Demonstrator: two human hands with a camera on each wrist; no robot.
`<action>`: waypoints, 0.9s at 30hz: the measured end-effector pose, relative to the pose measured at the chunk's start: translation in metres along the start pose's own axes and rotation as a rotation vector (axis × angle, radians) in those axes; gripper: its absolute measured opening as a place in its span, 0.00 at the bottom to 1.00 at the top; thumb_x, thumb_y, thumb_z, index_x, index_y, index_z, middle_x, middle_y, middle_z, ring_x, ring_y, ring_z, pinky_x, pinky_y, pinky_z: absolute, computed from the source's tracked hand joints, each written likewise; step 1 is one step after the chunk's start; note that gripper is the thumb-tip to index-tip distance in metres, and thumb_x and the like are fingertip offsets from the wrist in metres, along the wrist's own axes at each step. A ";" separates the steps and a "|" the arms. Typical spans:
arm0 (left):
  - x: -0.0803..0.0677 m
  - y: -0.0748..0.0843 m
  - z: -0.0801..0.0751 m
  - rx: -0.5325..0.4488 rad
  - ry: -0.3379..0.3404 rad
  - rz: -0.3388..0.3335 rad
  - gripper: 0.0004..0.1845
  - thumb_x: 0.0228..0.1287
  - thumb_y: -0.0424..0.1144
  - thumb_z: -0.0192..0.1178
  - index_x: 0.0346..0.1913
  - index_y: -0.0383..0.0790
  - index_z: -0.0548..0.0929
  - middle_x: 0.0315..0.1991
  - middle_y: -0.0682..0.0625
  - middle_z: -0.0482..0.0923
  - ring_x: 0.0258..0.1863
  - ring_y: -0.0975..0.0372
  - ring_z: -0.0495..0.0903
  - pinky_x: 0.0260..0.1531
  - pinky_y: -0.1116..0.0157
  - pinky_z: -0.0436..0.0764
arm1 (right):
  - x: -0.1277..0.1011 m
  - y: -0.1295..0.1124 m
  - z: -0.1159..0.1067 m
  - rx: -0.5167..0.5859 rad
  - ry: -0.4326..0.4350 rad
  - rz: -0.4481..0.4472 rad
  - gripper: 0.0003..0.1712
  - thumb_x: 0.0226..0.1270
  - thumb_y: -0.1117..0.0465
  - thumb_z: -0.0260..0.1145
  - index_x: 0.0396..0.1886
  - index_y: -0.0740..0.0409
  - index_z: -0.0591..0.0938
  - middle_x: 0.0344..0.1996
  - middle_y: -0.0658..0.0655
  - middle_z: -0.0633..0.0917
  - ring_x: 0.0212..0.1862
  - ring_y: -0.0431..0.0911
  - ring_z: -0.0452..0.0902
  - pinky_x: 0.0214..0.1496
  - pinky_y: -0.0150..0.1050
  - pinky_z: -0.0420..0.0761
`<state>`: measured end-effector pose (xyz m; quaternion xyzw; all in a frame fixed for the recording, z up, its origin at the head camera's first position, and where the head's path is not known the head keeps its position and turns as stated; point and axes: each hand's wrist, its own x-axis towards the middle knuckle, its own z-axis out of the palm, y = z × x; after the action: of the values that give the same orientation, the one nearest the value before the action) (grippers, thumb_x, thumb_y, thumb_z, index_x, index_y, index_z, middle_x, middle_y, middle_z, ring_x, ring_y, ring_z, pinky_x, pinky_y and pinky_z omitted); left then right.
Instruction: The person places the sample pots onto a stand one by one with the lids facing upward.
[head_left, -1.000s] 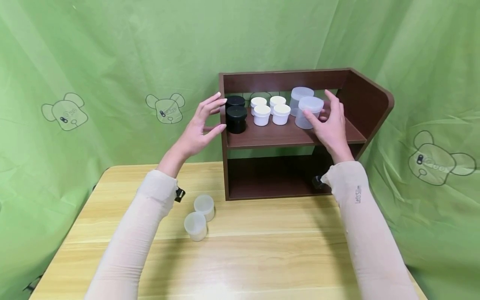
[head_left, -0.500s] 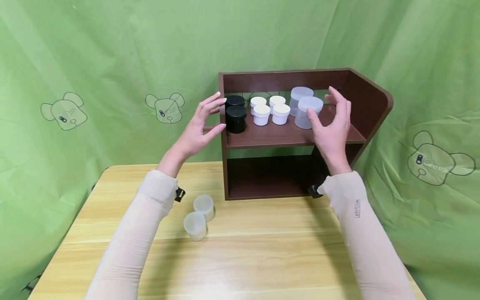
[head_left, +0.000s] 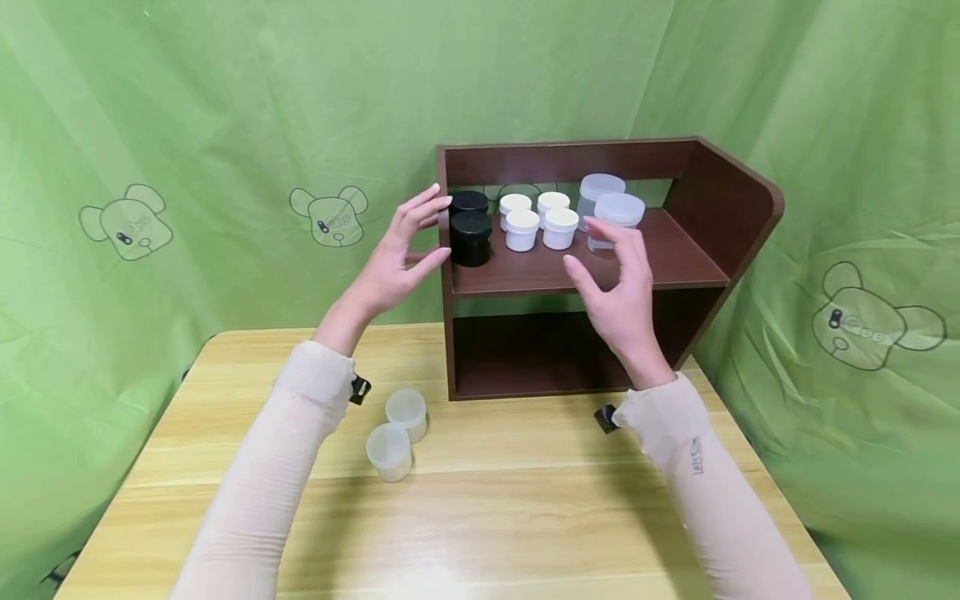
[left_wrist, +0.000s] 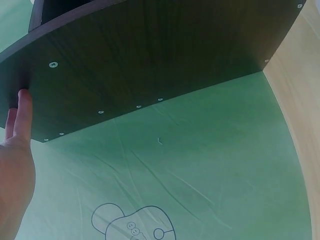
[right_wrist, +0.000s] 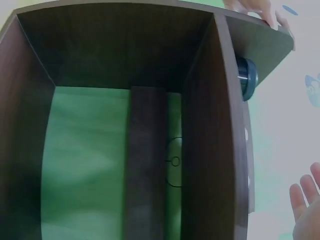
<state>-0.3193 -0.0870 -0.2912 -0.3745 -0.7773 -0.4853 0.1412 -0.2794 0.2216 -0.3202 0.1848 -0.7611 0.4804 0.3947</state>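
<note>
My left hand (head_left: 393,254) touches the outer left panel of a dark brown wooden shelf (head_left: 585,279) with outstretched fingers (left_wrist: 24,112). Just in front of the upper board, my right hand (head_left: 622,304) hovers with fingers and thumb apart, holding nothing. Behind its fingers, a frosted clear jar (head_left: 619,208) is partly hidden, and a second frosted jar (head_left: 600,185) stands behind that one. Several small white lidded jars (head_left: 560,229) stand mid-board. Beside the left panel are two black lidded jars (head_left: 471,240), one behind the other.
On the light wood table (head_left: 487,500), two frosted cups (head_left: 390,450) stand close together, left of the shelf's front corner. Below the upper board lies an open lower compartment (head_left: 540,354). A green curtain (head_left: 225,108) hangs behind and around the table.
My right hand has come away from the front frosted jar and moved left and toward me. The jar stays on the board. My left hand has not moved.
</note>
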 end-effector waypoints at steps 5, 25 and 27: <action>0.000 0.000 0.001 -0.004 0.002 0.008 0.32 0.76 0.32 0.58 0.78 0.44 0.62 0.84 0.50 0.47 0.75 0.46 0.66 0.60 0.44 0.84 | -0.010 0.008 0.002 -0.024 -0.093 0.010 0.26 0.63 0.65 0.76 0.62 0.55 0.84 0.57 0.58 0.82 0.60 0.50 0.74 0.64 0.43 0.75; -0.016 -0.006 0.016 -0.068 0.053 0.025 0.36 0.76 0.29 0.56 0.81 0.42 0.56 0.85 0.47 0.46 0.77 0.46 0.63 0.69 0.46 0.78 | -0.028 0.034 0.008 -0.130 -0.194 -0.007 0.10 0.66 0.68 0.74 0.46 0.56 0.91 0.48 0.55 0.86 0.56 0.50 0.77 0.57 0.37 0.73; -0.020 -0.012 0.018 -0.060 0.050 0.028 0.36 0.76 0.29 0.56 0.81 0.42 0.56 0.85 0.48 0.47 0.77 0.47 0.64 0.69 0.47 0.78 | -0.028 0.035 0.007 -0.137 -0.197 -0.011 0.10 0.66 0.68 0.74 0.45 0.55 0.91 0.48 0.55 0.86 0.57 0.50 0.77 0.57 0.39 0.73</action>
<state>-0.3115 -0.0833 -0.3196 -0.3771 -0.7536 -0.5154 0.1559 -0.2881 0.2287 -0.3636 0.2076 -0.8263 0.4046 0.3323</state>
